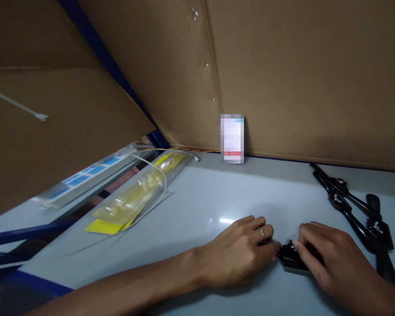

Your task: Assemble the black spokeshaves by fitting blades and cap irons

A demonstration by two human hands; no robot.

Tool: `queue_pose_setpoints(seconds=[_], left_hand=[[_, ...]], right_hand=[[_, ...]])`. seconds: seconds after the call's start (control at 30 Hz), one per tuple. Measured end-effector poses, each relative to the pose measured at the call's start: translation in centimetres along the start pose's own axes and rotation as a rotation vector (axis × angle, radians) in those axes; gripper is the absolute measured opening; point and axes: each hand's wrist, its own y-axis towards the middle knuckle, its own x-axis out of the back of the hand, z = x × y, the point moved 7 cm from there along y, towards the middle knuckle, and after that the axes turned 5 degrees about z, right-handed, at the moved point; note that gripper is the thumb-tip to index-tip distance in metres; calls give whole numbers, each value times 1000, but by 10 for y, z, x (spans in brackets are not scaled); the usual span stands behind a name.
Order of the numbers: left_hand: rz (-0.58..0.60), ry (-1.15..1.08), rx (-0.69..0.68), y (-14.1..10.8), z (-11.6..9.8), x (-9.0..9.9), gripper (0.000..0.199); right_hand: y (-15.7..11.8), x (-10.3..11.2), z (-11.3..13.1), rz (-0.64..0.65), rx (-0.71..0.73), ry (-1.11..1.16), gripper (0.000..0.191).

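A black spokeshave (291, 259) lies low over the white table between my two hands. My left hand (246, 252), with a ring on one finger, is closed around its left handle, which the fingers mostly hide. My right hand (332, 254) closes over the other side, its thumb and bent fingers against the metal body near a small bright screw. The right handle is hidden beneath that hand. Beyond my right hand lie several more black spokeshaves (340, 202), overlapping one another, with silvery wing-shaped screws at their middles.
Clear plastic sleeves with yellow sheets (134, 193) lie at the left, a white cable (164, 184) looped over them. A power strip (88, 175) runs along the left edge. A phone-like bright screen (232, 139), blurred, leans against the cardboard wall (299, 79).
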Motion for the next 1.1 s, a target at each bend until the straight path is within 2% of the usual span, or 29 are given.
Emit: queue_pose_setpoints(seconds=[0.1,0.17,0.33,0.43,0.53,0.83,1.03,1.1], left_hand=[[24,4,0,0,0,-2,17],[30,10,-1,0,0,-4,17],[25,22,-2,-1,0,-4,15],[35,23,-2,-1,0,-3,14],[38,28,6,-1,0,-2,13],[25,23,-10,-2,0,-3,15],[-18,-30,-1,-1,-1,2,19],[-28,-30,-6,-2,-1,3,21]], right_hand=[[-5,-1,15,-97,109,-236,31],[-6,-2,16,-104,102,-262,32],[-2,5,-3,-22,-46,17,26],[2,3,-7,88,-65,250,21],[5,-2,-6,177,-76,371,24],[3,-2,4,171,-7,339,27],[9,1,-5,174,-190,400,20],[9,2,-6,182,-189,353,18]])
